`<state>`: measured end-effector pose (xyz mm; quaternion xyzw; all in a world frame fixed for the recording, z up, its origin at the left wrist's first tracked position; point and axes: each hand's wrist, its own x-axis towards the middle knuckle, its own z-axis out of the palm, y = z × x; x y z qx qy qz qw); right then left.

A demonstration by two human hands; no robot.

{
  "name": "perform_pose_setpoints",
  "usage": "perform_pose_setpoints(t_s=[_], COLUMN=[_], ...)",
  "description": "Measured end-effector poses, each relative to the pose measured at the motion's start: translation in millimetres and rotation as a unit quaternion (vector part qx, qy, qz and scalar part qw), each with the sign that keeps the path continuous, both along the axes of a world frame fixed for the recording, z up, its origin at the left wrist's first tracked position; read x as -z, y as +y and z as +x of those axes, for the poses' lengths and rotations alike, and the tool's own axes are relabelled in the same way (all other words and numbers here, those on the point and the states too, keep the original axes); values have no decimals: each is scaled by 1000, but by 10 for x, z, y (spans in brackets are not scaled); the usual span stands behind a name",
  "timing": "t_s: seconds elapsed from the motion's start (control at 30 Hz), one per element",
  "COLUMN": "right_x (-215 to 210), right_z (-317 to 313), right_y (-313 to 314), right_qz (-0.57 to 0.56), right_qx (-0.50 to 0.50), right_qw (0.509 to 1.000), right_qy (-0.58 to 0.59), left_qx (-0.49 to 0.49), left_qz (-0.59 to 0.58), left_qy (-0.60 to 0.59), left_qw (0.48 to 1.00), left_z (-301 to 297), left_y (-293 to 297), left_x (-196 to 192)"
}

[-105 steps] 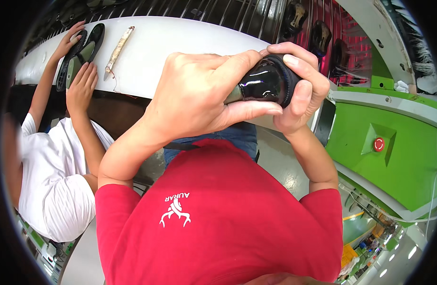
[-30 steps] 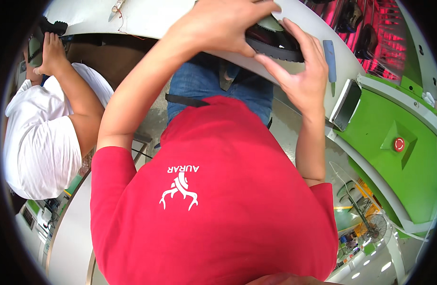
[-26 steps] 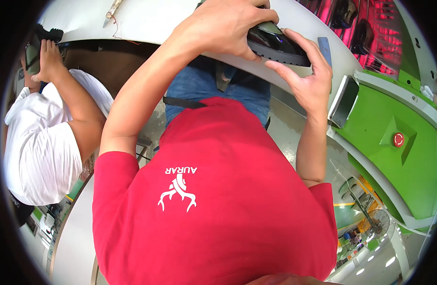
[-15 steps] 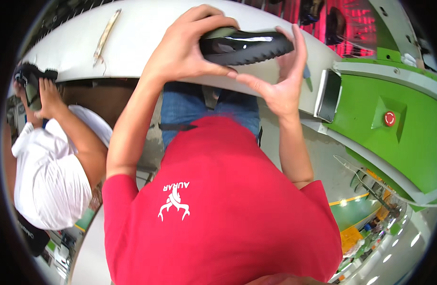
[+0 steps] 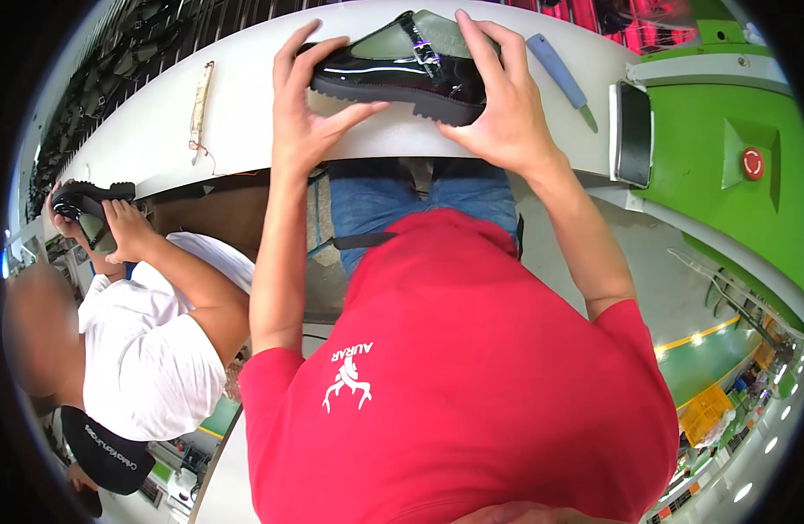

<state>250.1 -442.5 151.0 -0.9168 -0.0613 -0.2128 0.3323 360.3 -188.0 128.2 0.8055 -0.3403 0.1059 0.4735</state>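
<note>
A glossy black shoe [image 5: 367, 74] with a buckled strap, a grey-green part at its opening and a chunky ridged sole is held up sideways over the white table. Its toe points left and its heel right. My left hand [image 5: 306, 105] is round the toe, fingers above and thumb along the sole. At the heel end, my right hand [image 5: 511, 109] grips the shoe with its fingers over the upper and its thumb under the heel. A blue-handled knife [image 5: 557, 72] lies on the table just right of my right hand.
The white table [image 5: 245, 113] curves across the front, with a thin pale stick-like tool [image 5: 199, 105] on it. At left a co-worker [image 5: 149, 341] holds a similar shoe [image 5: 92, 210]. A green machine [image 5: 703, 131] with a red button [image 5: 752, 163] stands at right.
The shoe has been turned end for end: its toe pointed right and now points left. My right hand has closed on the heel; my left hand has shifted to the toe.
</note>
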Motion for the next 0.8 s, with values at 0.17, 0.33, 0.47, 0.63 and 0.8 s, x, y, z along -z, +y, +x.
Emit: perform_pose_setpoints(t_s=[0.17,0.33,0.47,0.63,0.8], right_x=[170,95,241,165,265], right_z=[60,43,69,67,63], right_y=[-174,-177,-230,-160,-137], right_qz=[8,41,71,72,99], right_qx=[-17,-10,-14,10,-2], right_qw=[1000,999,997,997,995], right_qy=[-12,16,28,7,-28], left_qx=[-27,-31,-20,54,85], left_qz=[31,31,40,31,-8], left_qy=[-26,-27,-11,73,114], left_qw=[999,999,999,995,990], left_z=[55,118,102,229,289], left_y=[-111,-136,-153,24,151], left_x=[-13,17,-63,-101,-58])
